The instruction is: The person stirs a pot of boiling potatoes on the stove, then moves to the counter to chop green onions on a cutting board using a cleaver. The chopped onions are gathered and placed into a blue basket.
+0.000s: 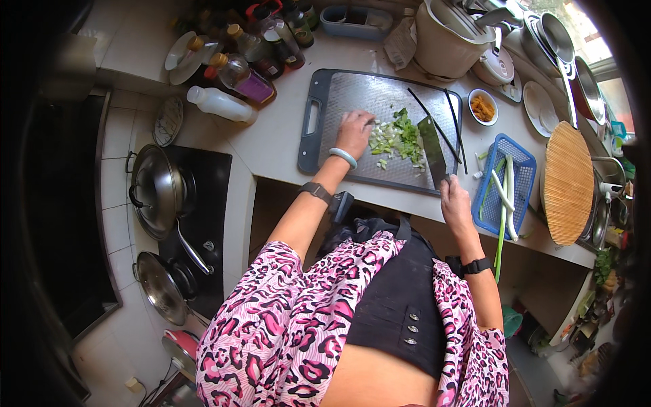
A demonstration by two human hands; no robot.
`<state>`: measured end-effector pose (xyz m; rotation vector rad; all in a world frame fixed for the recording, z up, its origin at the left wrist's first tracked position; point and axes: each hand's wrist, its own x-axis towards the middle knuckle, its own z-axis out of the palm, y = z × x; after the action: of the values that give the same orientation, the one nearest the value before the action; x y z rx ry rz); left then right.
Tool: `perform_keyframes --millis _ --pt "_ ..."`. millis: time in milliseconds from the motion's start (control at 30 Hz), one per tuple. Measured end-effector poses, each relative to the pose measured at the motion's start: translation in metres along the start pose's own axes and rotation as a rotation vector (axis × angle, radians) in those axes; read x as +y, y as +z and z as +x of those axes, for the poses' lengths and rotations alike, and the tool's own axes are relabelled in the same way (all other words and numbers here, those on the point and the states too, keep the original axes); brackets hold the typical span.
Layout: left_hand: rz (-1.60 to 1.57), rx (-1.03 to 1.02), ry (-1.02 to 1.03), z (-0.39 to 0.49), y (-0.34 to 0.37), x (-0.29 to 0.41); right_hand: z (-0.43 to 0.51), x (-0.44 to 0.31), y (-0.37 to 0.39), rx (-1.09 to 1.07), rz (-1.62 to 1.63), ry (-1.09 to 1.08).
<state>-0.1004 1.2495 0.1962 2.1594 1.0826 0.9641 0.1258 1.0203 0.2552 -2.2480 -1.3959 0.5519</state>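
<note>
On a metal-faced cutting board [351, 96] with a dark rim lies a pile of chopped scallions [402, 135], pale pieces to the left and green ones to the right. My left hand [355, 131] is at the pile's left edge, its fingers bent and loosely apart, with nothing visible in them. My right hand [455, 201] grips the handle of a cleaver [431, 147]. The cleaver's broad blade slants over the board along the right side of the pile. Two black chopsticks [437, 127] lie on the board beyond the blade.
A blue plastic basket [528, 178] holds whole scallions [503, 198] that overhang the counter edge. Near it are a white bowl of orange food [482, 107] and a round woven lid [567, 183]. Bottles [239, 76] stand at left; a lidded wok [157, 191] sits on the black cooktop [213, 213].
</note>
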Motion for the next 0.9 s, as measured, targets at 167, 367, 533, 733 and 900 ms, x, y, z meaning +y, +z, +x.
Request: perform_keyframes --millis 167,367,533,733,900 --pt "-0.225 -0.312 -0.074 -0.006 -0.012 0.003 0.007 -0.030 0.000 -0.074 0.030 -0.080" --pt "-0.106 0.088 0.244 0.007 -0.055 0.024 0.041 -0.061 -0.004 -0.111 -0.097 -0.253" --pt "0.017 -0.063 0.587 0.041 -0.064 0.033 0.083 -0.079 -0.004 -0.210 -0.324 -0.430" --pt "0.239 -0.229 0.520 0.037 -0.034 0.015 0.106 -0.066 0.014 -0.285 -0.367 -0.450" --pt "0.223 -0.090 0.510 0.022 -0.012 0.012 0.105 -0.048 0.028 -0.250 -0.340 -0.469"
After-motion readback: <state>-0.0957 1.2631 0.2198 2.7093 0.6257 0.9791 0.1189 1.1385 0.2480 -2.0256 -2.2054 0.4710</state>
